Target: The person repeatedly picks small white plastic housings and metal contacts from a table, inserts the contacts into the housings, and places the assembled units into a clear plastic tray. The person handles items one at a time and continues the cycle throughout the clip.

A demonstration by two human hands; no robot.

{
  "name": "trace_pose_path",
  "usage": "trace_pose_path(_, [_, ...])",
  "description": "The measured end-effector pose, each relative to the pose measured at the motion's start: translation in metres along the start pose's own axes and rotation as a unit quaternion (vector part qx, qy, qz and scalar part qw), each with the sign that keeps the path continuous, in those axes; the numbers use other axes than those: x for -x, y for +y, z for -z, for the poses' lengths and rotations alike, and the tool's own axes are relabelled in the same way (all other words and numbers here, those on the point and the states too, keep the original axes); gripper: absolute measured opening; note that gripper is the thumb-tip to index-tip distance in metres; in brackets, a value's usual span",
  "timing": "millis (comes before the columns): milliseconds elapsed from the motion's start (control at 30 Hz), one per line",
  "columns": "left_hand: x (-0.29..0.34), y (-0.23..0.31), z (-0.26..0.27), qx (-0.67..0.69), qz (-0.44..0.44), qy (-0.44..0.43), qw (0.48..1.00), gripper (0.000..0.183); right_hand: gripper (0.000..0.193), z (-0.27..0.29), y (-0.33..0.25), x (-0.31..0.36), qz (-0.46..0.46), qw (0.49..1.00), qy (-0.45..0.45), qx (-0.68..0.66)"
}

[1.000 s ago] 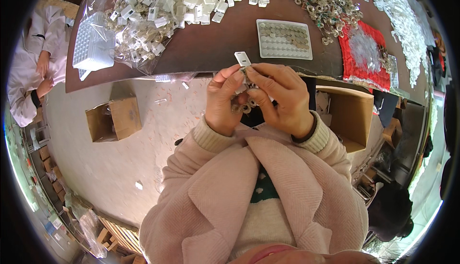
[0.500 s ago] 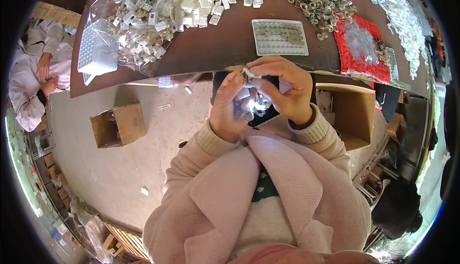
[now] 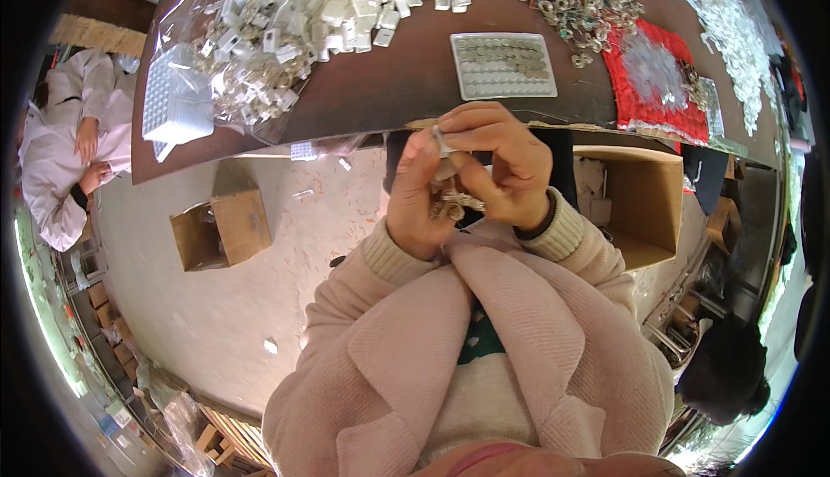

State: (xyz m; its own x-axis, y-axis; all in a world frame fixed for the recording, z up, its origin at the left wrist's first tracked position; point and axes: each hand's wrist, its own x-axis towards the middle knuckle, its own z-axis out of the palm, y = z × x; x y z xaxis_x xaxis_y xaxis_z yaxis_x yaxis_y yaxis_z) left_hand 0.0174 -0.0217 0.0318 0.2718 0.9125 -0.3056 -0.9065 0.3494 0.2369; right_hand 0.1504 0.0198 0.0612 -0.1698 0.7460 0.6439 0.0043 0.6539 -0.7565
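Note:
My hands meet just below the table's near edge. Between the fingertips of my left hand [image 3: 413, 196] and my right hand [image 3: 510, 161] is a small white plastic piece [image 3: 442, 141], pinched from both sides. A bunch of small rings and chain links [image 3: 453, 205] sits against my left palm, partly hidden by the fingers. Whether the links are joined to the white piece cannot be made out. Beyond my hands, on the table, lies a white tray [image 3: 497, 91] with rows of round, coin-like silver discs [image 3: 510, 60].
White plastic cases [image 3: 380, 1] are heaped at the back, beside a clear bag of white parts with rings [image 3: 259, 62]. Stacked trays [image 3: 177, 105] stand left; a red cloth [image 3: 640, 114] lies right. Cardboard boxes [image 3: 242, 226] are below. Another person [image 3: 78, 131] sits at the left.
The bright light between my hands is gone, and the rings below my fingers now show. My right fingers have shifted slightly left around the white piece.

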Motion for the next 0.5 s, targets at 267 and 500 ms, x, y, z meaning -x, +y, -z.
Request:
trace_pose_path(267, [-0.007, -0.012, 0.002, -0.427, -0.172, -0.104, 0.882, 0.030, 0.037, 0.044, 0.005, 0.026, 0.014, 0.987, -0.082, 0.137])
trace_pose_path(500, [-0.022, -0.024, -0.005, -0.195, 0.027, 0.060, 0.979, 0.023, 0.016, 0.161, 0.025, 0.048, -0.136, 0.859, 0.193, 0.454])
